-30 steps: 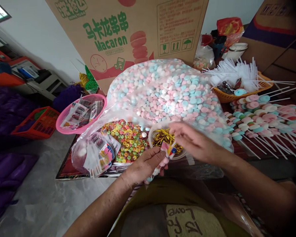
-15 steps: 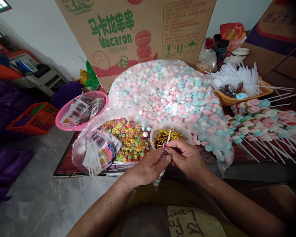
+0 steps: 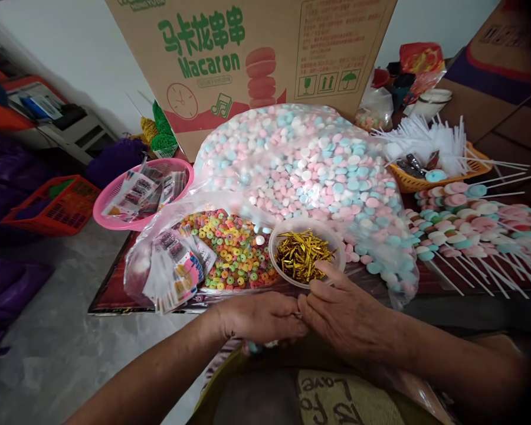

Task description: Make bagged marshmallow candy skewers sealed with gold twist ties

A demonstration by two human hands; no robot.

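Note:
My left hand (image 3: 265, 316) is closed, palm down, around a candy skewer (image 3: 253, 347). Only a few blue and pale sweets of it peek out below my fingers. My right hand (image 3: 347, 307) meets it at the fingertips, its lower fingers curled and its forefinger raised over the bowl's rim. What the right fingers pinch is hidden. Just beyond the hands stands a clear plastic bowl (image 3: 275, 270) of gold twist ties (image 3: 303, 254). Left of it, ring-shaped gummies (image 3: 236, 248) fill an opened plastic bag, with a fan of printed wrappers (image 3: 174, 271) on top.
A large clear bag of pastel marshmallows (image 3: 305, 159) leans against a cardboard box (image 3: 221, 94). Finished-looking skewers (image 3: 478, 230) lie piled at right, below an orange basket (image 3: 473, 168) of white sticks. A pink basket (image 3: 101, 206) with wrappers stands at left.
Both hands have dropped lower and turned palm down, uncovering the gold ties. The white stick end that stuck up between my fingers is out of sight. The skewer has swung to the left.

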